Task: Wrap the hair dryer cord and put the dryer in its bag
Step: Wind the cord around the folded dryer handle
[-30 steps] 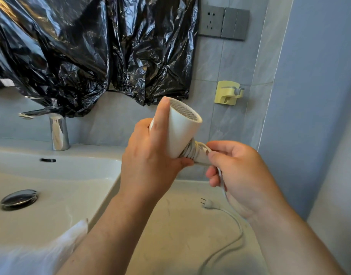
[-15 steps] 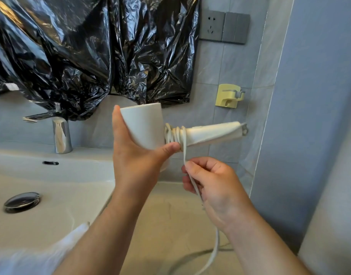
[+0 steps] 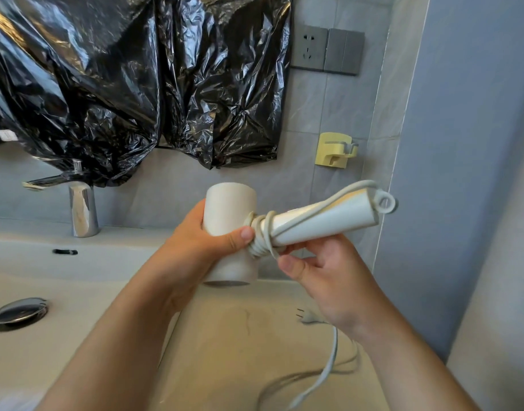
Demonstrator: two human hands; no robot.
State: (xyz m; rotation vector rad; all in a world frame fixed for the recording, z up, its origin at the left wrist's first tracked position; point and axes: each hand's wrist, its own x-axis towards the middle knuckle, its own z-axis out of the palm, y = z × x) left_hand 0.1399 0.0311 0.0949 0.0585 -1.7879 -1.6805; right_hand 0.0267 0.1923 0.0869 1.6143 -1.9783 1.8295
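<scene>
A white hair dryer hangs in the air over the counter, barrel upright, handle pointing right. My left hand grips the barrel. The white cord is coiled several turns around the handle's base, and one strand runs along the handle to a loop at its end. My right hand sits just under the handle and pinches the cord below the coil. The loose cord trails down to the counter, where its plug lies. No bag for the dryer is in view.
A white basin with a metal drain and a chrome tap lies to the left. Black plastic sheeting covers the wall above. A socket and a yellow wall holder are behind; a blue-grey wall closes the right side.
My right hand has risen closer under the handle, adding cord to the coil. The dryer has dropped slightly and the plug has come into view on the counter.
</scene>
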